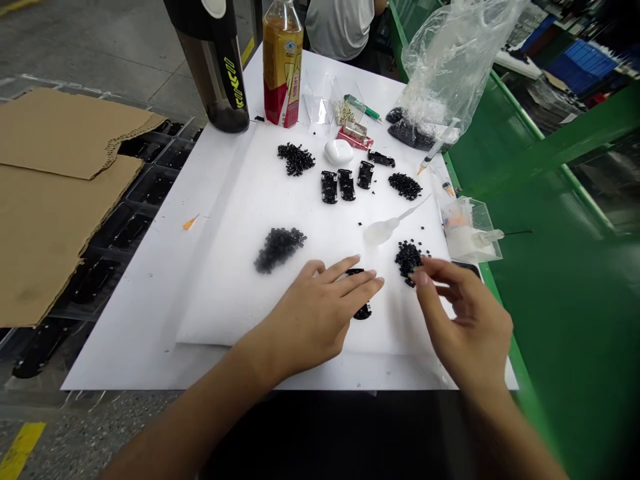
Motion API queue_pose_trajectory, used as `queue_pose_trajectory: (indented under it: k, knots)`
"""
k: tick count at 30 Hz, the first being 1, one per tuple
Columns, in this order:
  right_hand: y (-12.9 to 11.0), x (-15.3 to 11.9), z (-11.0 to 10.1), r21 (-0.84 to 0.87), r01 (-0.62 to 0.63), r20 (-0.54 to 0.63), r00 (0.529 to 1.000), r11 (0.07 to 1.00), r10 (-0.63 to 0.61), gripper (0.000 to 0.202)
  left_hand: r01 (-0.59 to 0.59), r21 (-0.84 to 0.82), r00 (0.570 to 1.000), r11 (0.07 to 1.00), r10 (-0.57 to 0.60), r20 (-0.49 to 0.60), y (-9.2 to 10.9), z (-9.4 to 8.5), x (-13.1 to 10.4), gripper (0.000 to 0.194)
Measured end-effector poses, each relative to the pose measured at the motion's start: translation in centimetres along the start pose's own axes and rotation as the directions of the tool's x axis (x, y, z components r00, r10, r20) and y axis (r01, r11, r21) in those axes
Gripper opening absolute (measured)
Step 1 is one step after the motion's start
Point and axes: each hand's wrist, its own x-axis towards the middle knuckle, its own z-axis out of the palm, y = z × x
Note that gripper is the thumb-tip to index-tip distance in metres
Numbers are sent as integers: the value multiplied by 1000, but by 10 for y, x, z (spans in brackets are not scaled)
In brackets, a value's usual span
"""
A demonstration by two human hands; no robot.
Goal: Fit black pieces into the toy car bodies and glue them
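My left hand (325, 313) lies with its fingers spread over a small black part (363, 312) on the white foam sheet (225, 280), hiding its middle. My right hand (463, 313) is at the right, thumb and forefinger pinched at the edge of a pile of small black pieces (409, 260); whatever sits between the fingertips is too small to make out. Between and beyond the hands lies a translucent dropper bulb (381, 231). Farther back, several black parts (346, 185) rest beside a white rounded object (339, 153).
More black piles (280, 249) lie on the foam. At the back stand a dark tumbler (215, 73) and a drink bottle (283, 67). A plastic bag (450, 60), a syringe (437, 148) and a clear box (470, 233) are at the right. Cardboard (45, 220) is left.
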Motion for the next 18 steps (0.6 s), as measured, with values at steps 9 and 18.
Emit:
queue_pose_trajectory:
  k: [9, 18]
  knots:
    - [5, 62, 48, 92, 14, 227, 973, 996, -35, 37, -18, 81, 975, 997, 36, -219, -1, 2, -15, 27]
    - [8, 26, 12, 615, -323, 15, 917, 719, 399, 31, 46, 3, 959, 999, -43, -279, 15, 8, -23, 26]
